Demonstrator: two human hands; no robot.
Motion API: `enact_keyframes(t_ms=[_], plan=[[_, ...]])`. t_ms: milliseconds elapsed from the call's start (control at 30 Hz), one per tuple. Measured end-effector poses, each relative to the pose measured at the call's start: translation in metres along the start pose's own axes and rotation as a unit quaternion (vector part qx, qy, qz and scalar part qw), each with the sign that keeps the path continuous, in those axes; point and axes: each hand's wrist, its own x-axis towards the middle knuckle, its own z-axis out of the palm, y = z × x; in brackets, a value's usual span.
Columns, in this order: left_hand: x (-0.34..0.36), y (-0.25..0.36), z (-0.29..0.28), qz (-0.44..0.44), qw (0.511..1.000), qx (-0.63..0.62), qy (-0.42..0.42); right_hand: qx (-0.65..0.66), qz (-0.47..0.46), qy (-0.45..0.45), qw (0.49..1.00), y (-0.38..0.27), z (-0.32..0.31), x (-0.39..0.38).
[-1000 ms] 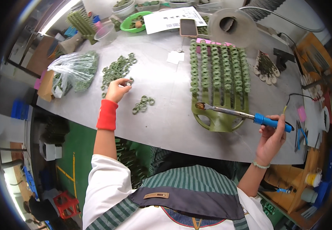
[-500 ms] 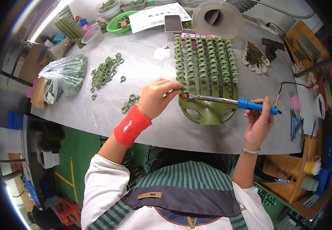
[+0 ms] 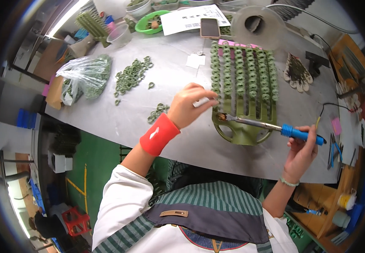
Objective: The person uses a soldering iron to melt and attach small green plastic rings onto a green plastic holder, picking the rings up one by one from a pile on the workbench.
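A green rack (image 3: 245, 131) with several long parallel bars and a looped near end lies on the table. Rows of small green rings (image 3: 238, 63) are stacked along its bars. At the near end of the leftmost row, my left hand (image 3: 191, 103) has thumb and forefinger pinched by a green ring, partly hidden by the fingertips. My right hand (image 3: 301, 152) grips a soldering iron (image 3: 258, 123) by its blue handle. The iron's darkened tip lies over the rack's near left corner, just below my left fingertips; whether it touches is unclear.
Left of the rack lie loose green rings (image 3: 132, 76), a smaller ring pile (image 3: 158, 113) and a clear plastic bag (image 3: 91, 76). A phone (image 3: 210, 28) rests on a paper sheet (image 3: 182, 21) at the back. To the right are a stained glove (image 3: 297, 76) and pliers (image 3: 334, 152).
The whole view has shifted, so everything sits further right. My left thumb and forefinger show a wider gap behind their tips. The iron's tip is slightly lower, nearer me.
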Motion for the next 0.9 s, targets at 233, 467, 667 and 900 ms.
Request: enact_keyframes(t_ms=[233, 467, 667, 900], plan=[[-0.051, -0.158, -0.084, -0.263, 0.92, 0.288, 0.04, -0.009, 0.009, -0.032, 0.999, -0.002, 0.005, -0.007], [-0.04, -0.126, -0.081, -0.364, 0.914, 0.177, -0.006, -0.007, -0.007, -0.006, 1.0, -0.006, 0.001, -0.003], [0.007, -0.01, -0.027, -0.173, 0.972, -0.16, -0.024, 0.004, -0.024, 0.022, 0.999, -0.004, -0.01, 0.009], [0.028, 0.017, 0.019, 0.068, 0.994, 0.078, -0.021, 0.02, -0.017, 0.026, 0.999, 0.011, 0.0, 0.017]])
